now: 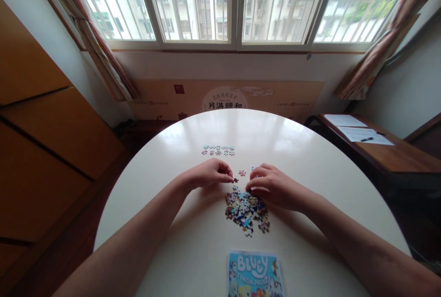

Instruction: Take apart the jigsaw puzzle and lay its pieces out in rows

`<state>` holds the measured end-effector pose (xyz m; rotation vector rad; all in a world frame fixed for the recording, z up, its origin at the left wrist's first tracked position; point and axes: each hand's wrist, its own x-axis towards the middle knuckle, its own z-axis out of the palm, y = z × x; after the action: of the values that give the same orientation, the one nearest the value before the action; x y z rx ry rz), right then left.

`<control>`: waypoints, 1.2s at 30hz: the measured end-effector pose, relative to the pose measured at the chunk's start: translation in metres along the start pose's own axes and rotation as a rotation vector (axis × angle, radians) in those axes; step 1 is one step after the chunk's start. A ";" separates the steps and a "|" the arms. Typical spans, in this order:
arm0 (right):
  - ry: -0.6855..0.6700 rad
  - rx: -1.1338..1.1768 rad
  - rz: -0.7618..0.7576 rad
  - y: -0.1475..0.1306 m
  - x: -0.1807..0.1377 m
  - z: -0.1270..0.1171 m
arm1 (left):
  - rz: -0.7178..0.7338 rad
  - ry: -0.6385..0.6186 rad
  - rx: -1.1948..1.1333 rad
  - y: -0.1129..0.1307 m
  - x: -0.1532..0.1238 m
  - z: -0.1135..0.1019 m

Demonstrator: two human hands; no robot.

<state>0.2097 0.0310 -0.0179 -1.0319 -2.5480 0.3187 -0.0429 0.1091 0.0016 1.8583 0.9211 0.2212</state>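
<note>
My left hand (214, 172) pinches a dark puzzle piece (235, 180) between thumb and fingertips, just above the table. Across from it, my right hand (269, 184) has bent, parted fingers at the upper edge of a heap of loose puzzle pieces (245, 210); nothing shows held in them. Between the two hands lies a pink puzzle piece (242, 173). A light-blue piece (254, 168) is partly hidden behind my right fingers. Farther off, two rows of puzzle pieces (218, 150) are laid out on the table.
The round white table (155, 159) has a blue "Bluey" picture card or booklet (255, 274) at its near edge. To the right, a wooden surface (396, 154) bears papers (365, 135) and a dark pen. Barred windows and a printed cardboard panel (193, 97) stand beyond.
</note>
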 end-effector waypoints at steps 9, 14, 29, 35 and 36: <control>-0.006 0.009 -0.006 0.004 0.000 0.000 | -0.168 0.292 0.235 0.007 0.010 0.021; 0.083 -0.035 0.088 0.014 -0.002 0.001 | -0.120 0.337 0.337 0.004 0.008 0.017; 0.242 -0.122 0.212 0.022 -0.005 0.004 | 0.276 0.225 0.483 -0.006 0.003 0.009; 0.155 -0.093 0.027 0.010 -0.005 0.003 | 0.334 0.197 0.409 -0.007 0.001 0.008; 0.135 -0.094 0.017 0.009 -0.006 0.003 | 0.349 0.171 0.402 -0.006 0.000 0.007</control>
<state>0.2174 0.0330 -0.0249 -1.0715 -2.4541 0.1297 -0.0419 0.1049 -0.0067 2.4031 0.7892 0.4393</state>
